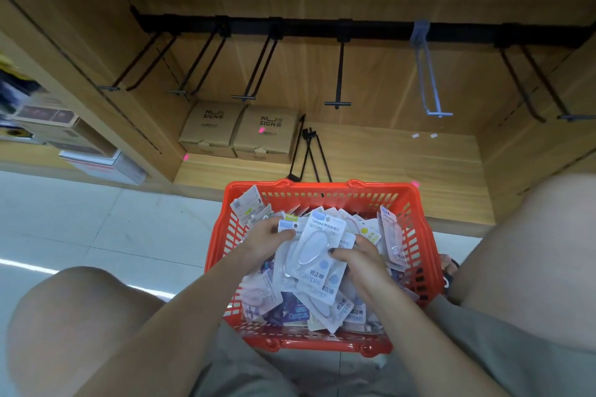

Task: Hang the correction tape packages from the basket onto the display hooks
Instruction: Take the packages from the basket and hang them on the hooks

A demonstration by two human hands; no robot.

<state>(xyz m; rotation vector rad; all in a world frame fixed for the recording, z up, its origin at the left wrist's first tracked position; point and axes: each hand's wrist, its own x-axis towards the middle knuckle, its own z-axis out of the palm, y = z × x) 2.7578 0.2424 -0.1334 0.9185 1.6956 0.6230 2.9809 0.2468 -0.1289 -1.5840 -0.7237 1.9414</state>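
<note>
Correction tape packages [317,255] piled in red basket [322,192] on floor, near side. Probably light, stiff card with slick plastic blister, slidey in a stack; best pinched by card edges. Left hand [267,240] fingers curled on stack's left edge, right hand [361,259] fingers pinching right edge. Display hooks [337,74] far, bare.

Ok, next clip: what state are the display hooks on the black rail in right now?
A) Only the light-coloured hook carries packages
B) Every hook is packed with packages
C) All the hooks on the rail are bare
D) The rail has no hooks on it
C: each hook on the black rail, including the light-coloured hook, hangs bare, while both hands, left hand and right hand, are gathering correction tape packages in the red basket.
</note>
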